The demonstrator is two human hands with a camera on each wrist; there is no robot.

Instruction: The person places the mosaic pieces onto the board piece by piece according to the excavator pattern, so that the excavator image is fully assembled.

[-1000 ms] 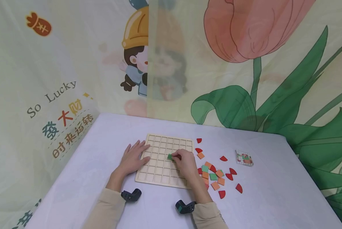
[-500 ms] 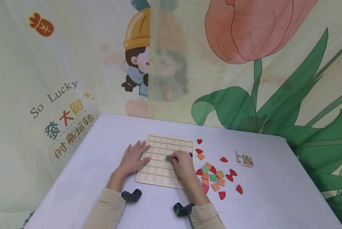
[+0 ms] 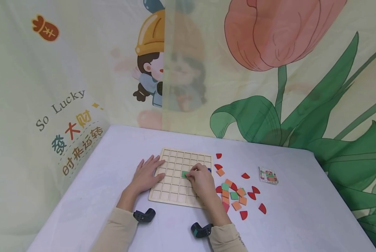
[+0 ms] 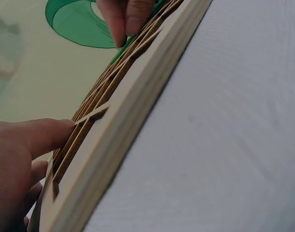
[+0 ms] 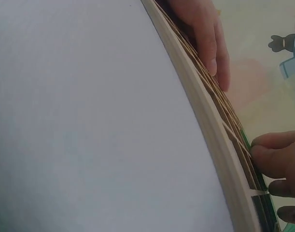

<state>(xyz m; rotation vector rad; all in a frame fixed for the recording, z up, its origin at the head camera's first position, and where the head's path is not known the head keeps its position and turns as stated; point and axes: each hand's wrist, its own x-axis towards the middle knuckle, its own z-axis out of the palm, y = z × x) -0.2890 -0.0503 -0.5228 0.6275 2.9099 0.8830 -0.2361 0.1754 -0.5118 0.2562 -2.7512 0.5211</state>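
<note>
A printed fabric backdrop, with a big pink tulip and a figure in a yellow helmet, hangs behind a white-covered table. On the table lies a pale wooden grid board, flat, its cells framed by thin raised strips. The left hand rests on the board's left edge, fingers spread, its grip wide and holding nothing; the right hand reaches over the right half. A small picture card lies well apart at the far right. Between card and board are scattered red quarter-circle pieces, with orange square tiles bunched among them, some overlapping. A green square tile sits near the board's middle, the right hand's grip narrow, thumb and fingertips pinching its right side. A blue piece shows at the board's right edge, partly hidden.
</note>
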